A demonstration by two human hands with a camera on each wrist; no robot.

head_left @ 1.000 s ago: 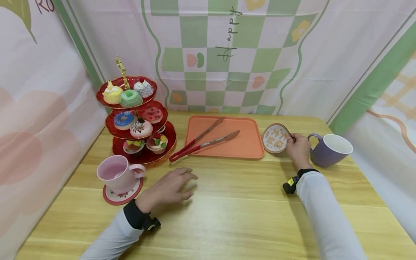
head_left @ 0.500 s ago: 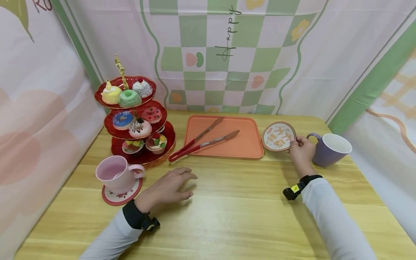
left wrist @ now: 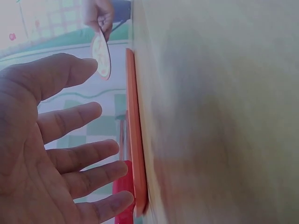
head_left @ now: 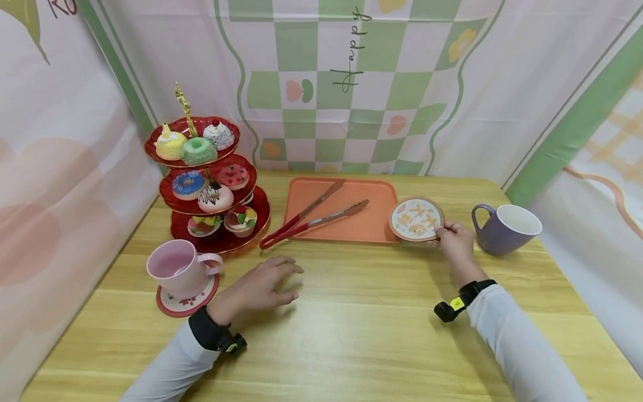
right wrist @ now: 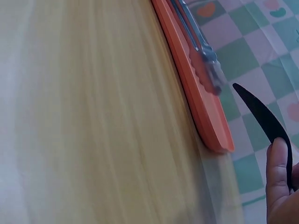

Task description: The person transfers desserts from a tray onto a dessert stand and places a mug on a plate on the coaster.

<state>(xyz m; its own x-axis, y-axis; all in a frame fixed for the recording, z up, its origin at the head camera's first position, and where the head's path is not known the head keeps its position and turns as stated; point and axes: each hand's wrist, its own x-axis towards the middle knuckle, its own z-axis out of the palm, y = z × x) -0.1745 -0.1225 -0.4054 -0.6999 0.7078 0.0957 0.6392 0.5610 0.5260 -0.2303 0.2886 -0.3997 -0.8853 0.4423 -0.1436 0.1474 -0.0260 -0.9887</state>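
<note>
While the right hand [head_left: 454, 237] pinched the small patterned saucer [head_left: 416, 219] by its rim, fingers curled on the edge, the saucer was tilted up off the wooden table [head_left: 351, 324] and overlapping the right end of the orange tray [head_left: 372, 220]. The right wrist view only caught a thumb against the saucer's dark edge. The left hand [head_left: 258, 287] lay flat on the table, fingers spread and relaxed, holding nothing.

The table was light wood with a visible grain, boxed in by printed fabric backdrops: green and white checks behind, pink and cream panels at the sides. The back cloth [head_left: 351, 84] had "Happy" written sideways on it; the saucer's orange marks were too small to read.

On the tray lay red-handled tongs [head_left: 311, 220], handle end hanging over the front edge. A purple mug [head_left: 507, 229] sat just right of the hand; couldn't see anything in it. A pink cup [head_left: 176, 268] stood on a red-rimmed saucer [head_left: 188, 304] near the left hand, looked empty. Behind it a red three-tier stand [head_left: 211, 178] held doughnuts and little cakes on every level.
</note>
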